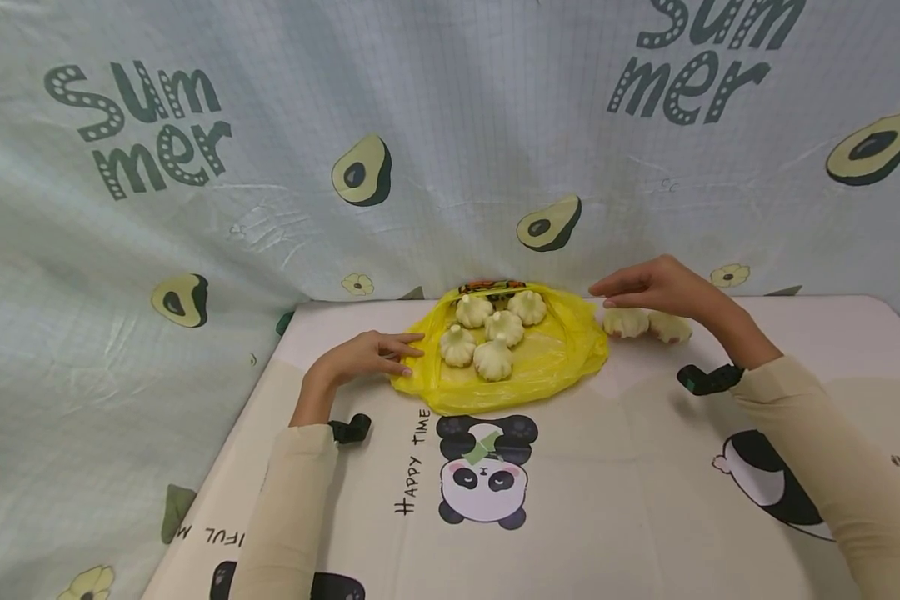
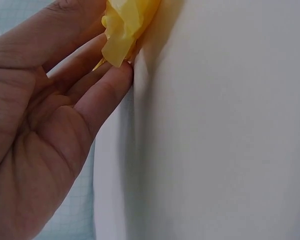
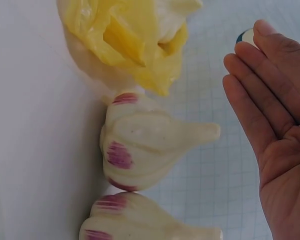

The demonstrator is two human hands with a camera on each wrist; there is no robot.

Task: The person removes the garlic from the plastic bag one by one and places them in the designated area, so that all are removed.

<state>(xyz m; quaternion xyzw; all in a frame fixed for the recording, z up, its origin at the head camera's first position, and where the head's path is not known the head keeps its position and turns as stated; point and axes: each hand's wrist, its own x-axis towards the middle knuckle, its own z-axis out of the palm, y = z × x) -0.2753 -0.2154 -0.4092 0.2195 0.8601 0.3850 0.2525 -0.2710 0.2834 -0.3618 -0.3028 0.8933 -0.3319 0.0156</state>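
Note:
A yellow plastic bag [image 1: 543,367] lies spread on the table with several white garlic bulbs [image 1: 493,361] on it. At the bag's left edge, my left hand [image 1: 363,354] touches the plastic with loosely extended fingers. The left wrist view shows a crumpled yellow corner [image 2: 122,37] by those fingertips. To the right of the bag two more garlic bulbs, a nearer one [image 3: 145,142] and a second one [image 3: 135,220], stand side by side with purple-streaked bases. My right hand [image 1: 660,287] hovers just above them, fingers fairly straight and holding nothing.
The light table cover [image 1: 607,517] bears printed pandas and lettering. A hanging sheet [image 1: 450,125] with avocado prints rises right behind the bag and bulbs, along the table's back edge. Each wrist carries a small black camera, the right one [image 1: 708,379] standing out over the table.

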